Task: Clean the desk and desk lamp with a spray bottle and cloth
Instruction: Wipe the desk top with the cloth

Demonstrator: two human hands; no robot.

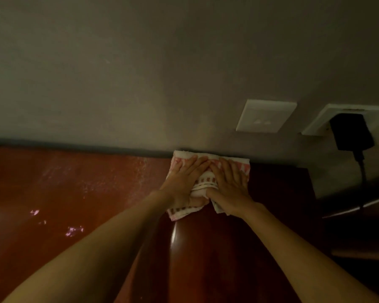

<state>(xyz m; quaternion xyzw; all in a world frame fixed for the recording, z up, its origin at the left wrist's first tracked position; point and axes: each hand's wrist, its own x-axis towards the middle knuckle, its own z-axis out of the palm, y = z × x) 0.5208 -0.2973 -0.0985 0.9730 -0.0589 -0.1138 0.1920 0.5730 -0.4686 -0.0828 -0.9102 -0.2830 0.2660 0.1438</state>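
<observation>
Left hand (183, 182), right hand (230, 189): fingers (196, 163) flat, pressing cloth (206, 182) on desk (74, 193); cloth mostly hidden.

Two hands show, left hand (182, 182) and right hand (230, 186) | one cloth (206, 182) | one desk (74, 193) | one wall (140, 62) | two wall plates, a switch plate (266, 115) and a socket plate (315, 123) | one black adapter (350, 132) | one cord (362, 171)

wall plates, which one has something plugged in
The right plate, nearer the frame edge: a black adapter is plugged into it. The left plate has nothing in it.
</observation>
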